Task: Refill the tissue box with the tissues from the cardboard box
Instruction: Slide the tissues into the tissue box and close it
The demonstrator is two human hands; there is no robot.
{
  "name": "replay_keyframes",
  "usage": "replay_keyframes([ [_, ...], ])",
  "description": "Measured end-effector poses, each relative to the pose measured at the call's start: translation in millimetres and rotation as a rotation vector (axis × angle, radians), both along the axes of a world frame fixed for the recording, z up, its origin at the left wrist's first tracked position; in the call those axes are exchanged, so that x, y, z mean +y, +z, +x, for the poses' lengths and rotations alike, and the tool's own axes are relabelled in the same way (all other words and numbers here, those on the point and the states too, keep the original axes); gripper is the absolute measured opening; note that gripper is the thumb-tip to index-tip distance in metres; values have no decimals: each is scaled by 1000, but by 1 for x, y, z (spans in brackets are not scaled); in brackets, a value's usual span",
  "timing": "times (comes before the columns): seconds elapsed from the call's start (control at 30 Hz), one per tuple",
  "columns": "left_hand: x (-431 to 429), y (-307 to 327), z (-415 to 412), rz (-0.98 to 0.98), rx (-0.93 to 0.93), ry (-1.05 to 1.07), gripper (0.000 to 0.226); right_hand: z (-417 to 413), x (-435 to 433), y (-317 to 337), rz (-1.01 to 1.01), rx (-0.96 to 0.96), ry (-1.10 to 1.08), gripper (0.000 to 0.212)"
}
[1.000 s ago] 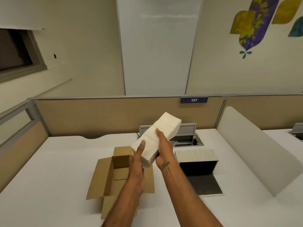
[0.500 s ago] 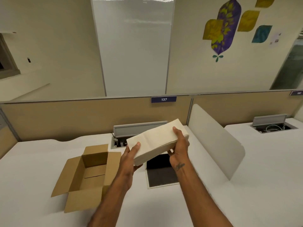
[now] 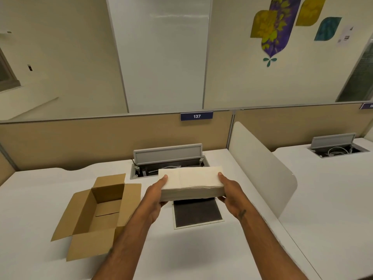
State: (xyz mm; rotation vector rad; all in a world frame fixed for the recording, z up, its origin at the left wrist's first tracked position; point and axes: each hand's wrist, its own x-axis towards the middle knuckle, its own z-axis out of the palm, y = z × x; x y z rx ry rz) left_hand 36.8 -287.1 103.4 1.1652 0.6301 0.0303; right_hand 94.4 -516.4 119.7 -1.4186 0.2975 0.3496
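Observation:
I hold a thick stack of white tissues [image 3: 190, 182] level above the desk, one hand at each short end. My left hand [image 3: 156, 191] grips the left end, my right hand [image 3: 229, 190] grips the right end. The stack hangs right over the tissue box and hides most of it; only its dark open flap [image 3: 196, 213] shows flat on the desk below. The brown cardboard box [image 3: 96, 213] stands open and empty to the left, its flaps spread out.
A grey cable hatch [image 3: 168, 158] stands open behind the stack. A white curved divider [image 3: 262, 174] rises on the right, with another desk and hatch [image 3: 339, 147] beyond it. A tan partition [image 3: 80, 142] closes the back of the white desk [image 3: 40, 199].
The tissue stack has turned from tilted to level and has come down over the tissue box. Both hands now hold its ends. The view has shifted a little.

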Motion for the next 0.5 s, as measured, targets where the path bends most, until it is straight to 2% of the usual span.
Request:
replay_keyframes([
  [0.23, 1, -19, 32, -17, 95, -100, 37, 25, -6, -21, -143, -31, 12, 31],
  [0.5, -12, -51, 49, 20, 116, -64, 40, 49, -17, -51, -254, -9, 67, 38],
])
